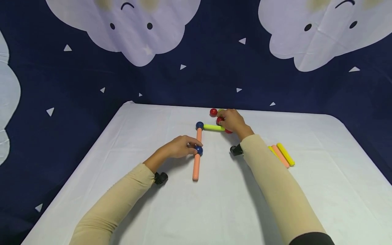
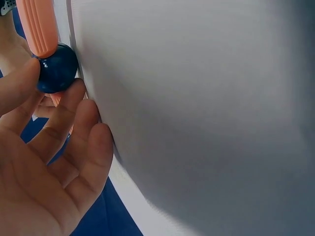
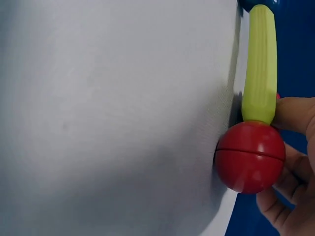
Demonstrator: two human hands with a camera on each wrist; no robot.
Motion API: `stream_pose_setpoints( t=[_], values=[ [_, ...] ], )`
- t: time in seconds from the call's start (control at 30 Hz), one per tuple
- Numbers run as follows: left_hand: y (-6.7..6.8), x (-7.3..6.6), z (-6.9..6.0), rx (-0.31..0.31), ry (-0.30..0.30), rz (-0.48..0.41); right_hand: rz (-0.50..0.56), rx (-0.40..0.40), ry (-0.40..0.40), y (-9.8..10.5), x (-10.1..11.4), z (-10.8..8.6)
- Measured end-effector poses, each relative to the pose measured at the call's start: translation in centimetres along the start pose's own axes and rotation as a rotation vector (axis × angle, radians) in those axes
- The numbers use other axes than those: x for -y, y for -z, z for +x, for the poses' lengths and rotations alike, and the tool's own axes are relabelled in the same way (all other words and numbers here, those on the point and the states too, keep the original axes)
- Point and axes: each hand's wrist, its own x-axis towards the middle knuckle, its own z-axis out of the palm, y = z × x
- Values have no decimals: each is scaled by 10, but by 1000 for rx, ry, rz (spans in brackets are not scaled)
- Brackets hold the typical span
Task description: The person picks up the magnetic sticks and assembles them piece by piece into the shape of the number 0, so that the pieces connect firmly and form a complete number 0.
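Note:
In the head view my left hand (image 1: 180,147) pinches a blue ball (image 1: 199,150) between thumb and fingers. Peach rods join this ball above (image 1: 199,134) and below (image 1: 196,168). Another blue ball (image 1: 199,125) tops the upper rod, and a yellow-green rod (image 1: 213,127) runs right from it to a red ball (image 3: 250,157). My right hand (image 1: 232,120) is just behind that end, its thumb and fingers around another red ball (image 1: 219,120), mostly hidden in the right wrist view. The left wrist view shows the thumb against the blue ball (image 2: 59,70).
A loose red ball (image 1: 213,112) lies near the far table edge, with a green piece (image 1: 220,110) partly behind the right fingers. Beside the right forearm lie a peach rod (image 1: 280,156) and yellow rods (image 1: 286,154). A dark blue cloth (image 1: 214,85) hangs behind the white table (image 1: 171,211).

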Motion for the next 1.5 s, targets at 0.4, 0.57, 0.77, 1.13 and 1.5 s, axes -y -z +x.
stream_pose_setpoints(
  t=[0.4, 0.57, 0.77, 1.13, 1.5],
  values=[
    [1, -3, -1, 7, -10, 18, -26, -46, 307, 32, 16, -55],
    [1, 1, -4, -31, -45, 52, 50, 44, 475, 32, 20, -96],
    [0, 4, -6, -46, -69, 69, 124, 214, 550, 14, 25, -147],
    [0, -9, 6, -40, -59, 97, 145, 293, 558, -6, 26, -195],
    [2, -6, 10, -29, -85, 72, 201, 313, 480, -11, 36, -197]
  ],
)
